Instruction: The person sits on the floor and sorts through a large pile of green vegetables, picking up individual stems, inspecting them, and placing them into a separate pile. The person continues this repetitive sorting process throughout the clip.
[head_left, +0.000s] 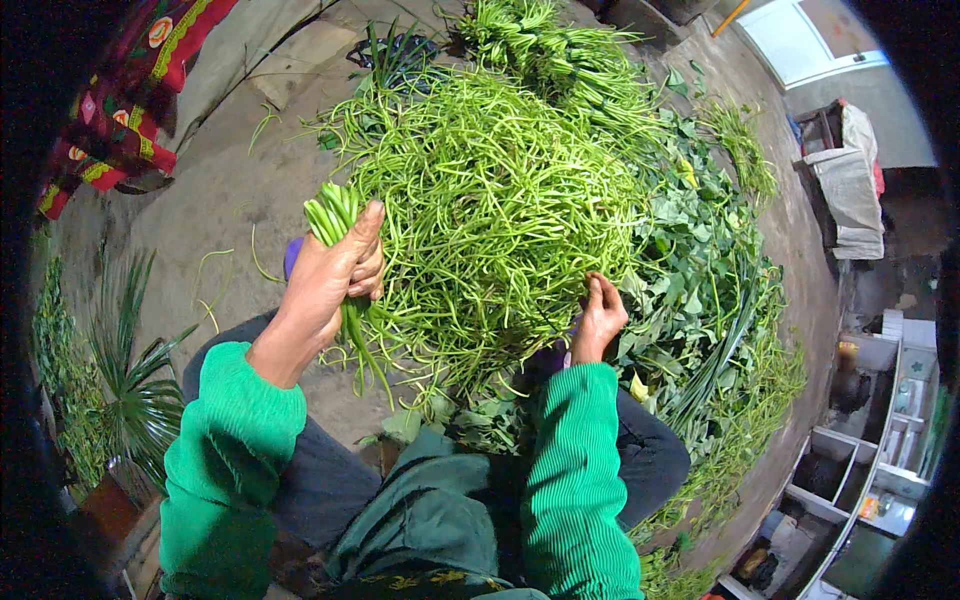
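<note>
My left hand (330, 277) is closed around a bundle of green stems (330, 214), whose even ends stick up above the thumb while thin tails hang below the fist. A large heap of loose, tangled green stems (495, 217) lies on the floor before me. At the heap's lower right edge is my right hand (600, 304), its thumb and fingertips pinched together near the stems; whether a stem is between them cannot be made out. Tied bundles of stems (570, 64) lie beyond the heap.
Broad green leaves (690, 247) and long thin leaf strips (724, 360) lie along the heap's right. A fan-shaped palm leaf (139, 375) is at the left, a black plastic bag (394, 52) behind the heap. A pale sack (847, 180) and a divided shelf (832, 472) stand at the right.
</note>
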